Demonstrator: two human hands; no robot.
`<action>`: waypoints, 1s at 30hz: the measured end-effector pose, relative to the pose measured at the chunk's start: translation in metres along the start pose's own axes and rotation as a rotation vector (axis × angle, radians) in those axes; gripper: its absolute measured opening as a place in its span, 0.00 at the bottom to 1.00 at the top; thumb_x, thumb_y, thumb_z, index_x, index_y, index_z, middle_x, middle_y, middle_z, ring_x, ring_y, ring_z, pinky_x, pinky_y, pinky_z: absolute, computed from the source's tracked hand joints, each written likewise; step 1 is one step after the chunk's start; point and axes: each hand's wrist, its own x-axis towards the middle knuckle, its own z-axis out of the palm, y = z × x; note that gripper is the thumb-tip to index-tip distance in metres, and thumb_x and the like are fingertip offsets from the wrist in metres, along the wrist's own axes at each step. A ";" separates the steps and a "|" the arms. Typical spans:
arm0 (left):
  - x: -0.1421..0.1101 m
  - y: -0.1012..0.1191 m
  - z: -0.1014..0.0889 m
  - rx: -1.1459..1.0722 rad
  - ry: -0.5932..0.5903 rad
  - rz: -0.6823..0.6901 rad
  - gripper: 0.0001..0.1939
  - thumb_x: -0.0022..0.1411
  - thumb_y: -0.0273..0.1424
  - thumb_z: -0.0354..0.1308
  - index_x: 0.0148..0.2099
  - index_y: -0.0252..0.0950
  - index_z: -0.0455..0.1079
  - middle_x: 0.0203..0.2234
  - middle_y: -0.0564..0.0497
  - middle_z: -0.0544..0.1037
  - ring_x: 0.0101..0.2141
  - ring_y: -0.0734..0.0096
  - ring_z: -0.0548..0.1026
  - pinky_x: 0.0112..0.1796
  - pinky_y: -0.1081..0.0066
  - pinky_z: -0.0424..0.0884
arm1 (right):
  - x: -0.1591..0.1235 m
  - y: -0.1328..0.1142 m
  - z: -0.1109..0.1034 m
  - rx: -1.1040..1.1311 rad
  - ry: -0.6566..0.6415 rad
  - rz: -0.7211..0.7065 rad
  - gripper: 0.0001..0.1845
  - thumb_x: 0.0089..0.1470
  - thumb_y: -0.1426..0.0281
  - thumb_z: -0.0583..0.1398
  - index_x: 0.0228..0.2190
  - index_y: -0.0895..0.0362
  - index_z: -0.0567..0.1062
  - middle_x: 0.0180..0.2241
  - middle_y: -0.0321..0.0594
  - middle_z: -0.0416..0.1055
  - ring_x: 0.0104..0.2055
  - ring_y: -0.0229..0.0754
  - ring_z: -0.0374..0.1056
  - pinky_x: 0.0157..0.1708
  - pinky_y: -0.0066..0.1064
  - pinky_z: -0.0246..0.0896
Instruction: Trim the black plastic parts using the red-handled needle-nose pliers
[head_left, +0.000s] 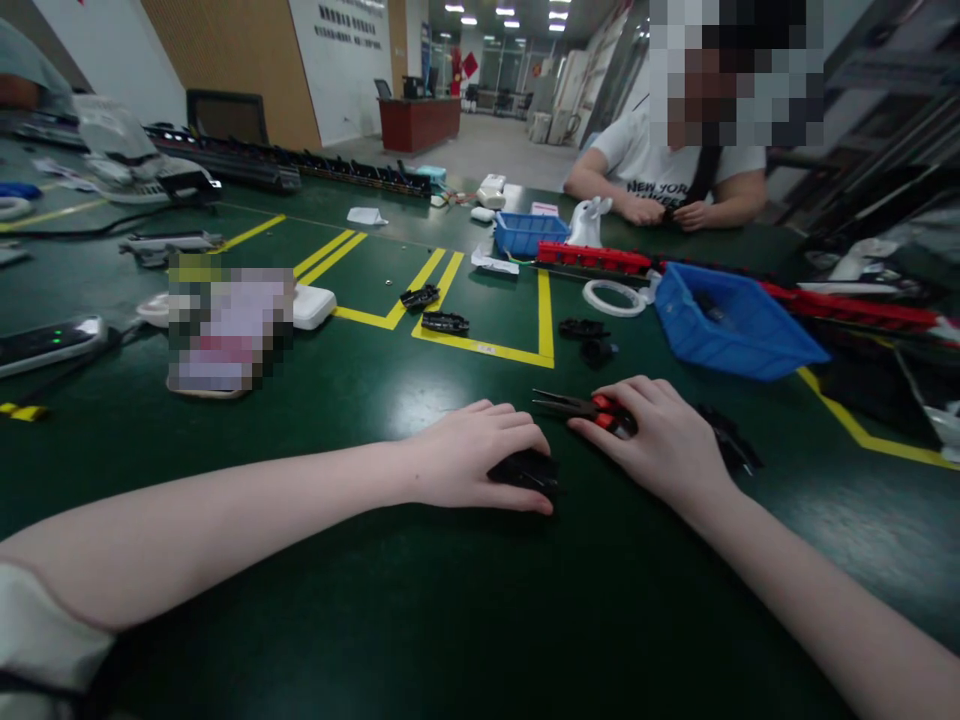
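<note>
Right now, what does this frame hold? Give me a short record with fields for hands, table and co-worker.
left hand: grips a black part
right hand: holds red-and-black pliers, tips pointing left
table: dark green, marked with yellow tape
black pieces: several, beyond the hands
larger blue bin: beyond the right hand
co-worker: across the table, hands close together

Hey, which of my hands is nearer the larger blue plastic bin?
Right. The right hand, holding red-handled metal pliers, is in front of the blue bin, slightly left; the left hand, gripping a blocky black piece, is farther left.
</note>
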 end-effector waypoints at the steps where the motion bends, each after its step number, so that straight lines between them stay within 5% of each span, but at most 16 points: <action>1: 0.000 0.001 -0.001 -0.056 0.009 -0.024 0.21 0.64 0.47 0.59 0.49 0.35 0.69 0.41 0.47 0.76 0.41 0.64 0.73 0.41 0.67 0.66 | 0.000 -0.001 -0.001 0.002 -0.010 0.001 0.24 0.57 0.48 0.57 0.38 0.56 0.74 0.39 0.47 0.73 0.41 0.52 0.67 0.35 0.43 0.64; 8: -0.001 -0.004 -0.006 -0.380 0.013 -0.134 0.19 0.66 0.43 0.58 0.51 0.35 0.68 0.39 0.50 0.78 0.36 0.70 0.75 0.36 0.72 0.67 | -0.006 0.007 -0.007 0.048 -0.055 -0.036 0.23 0.57 0.51 0.58 0.44 0.55 0.72 0.44 0.48 0.72 0.45 0.54 0.68 0.41 0.46 0.66; 15: -0.001 -0.006 -0.006 -0.317 -0.044 -0.122 0.19 0.66 0.45 0.57 0.50 0.35 0.69 0.36 0.51 0.79 0.33 0.71 0.75 0.32 0.74 0.64 | -0.016 0.023 -0.005 0.048 -0.138 -0.021 0.32 0.59 0.49 0.55 0.56 0.57 0.67 0.52 0.53 0.67 0.51 0.57 0.67 0.46 0.50 0.65; 24: -0.002 0.000 -0.004 -0.254 -0.082 -0.123 0.20 0.64 0.45 0.59 0.52 0.37 0.67 0.39 0.51 0.79 0.35 0.68 0.76 0.33 0.71 0.67 | -0.046 0.004 -0.026 -0.054 -0.060 -0.081 0.25 0.59 0.51 0.56 0.46 0.57 0.73 0.41 0.51 0.72 0.41 0.55 0.70 0.37 0.47 0.68; 30: -0.003 0.007 -0.007 -0.193 -0.126 -0.175 0.17 0.62 0.34 0.59 0.53 0.38 0.68 0.39 0.52 0.79 0.34 0.68 0.76 0.38 0.68 0.67 | -0.069 -0.018 -0.057 0.139 0.005 0.071 0.18 0.58 0.57 0.60 0.45 0.53 0.72 0.42 0.47 0.73 0.40 0.51 0.73 0.34 0.42 0.71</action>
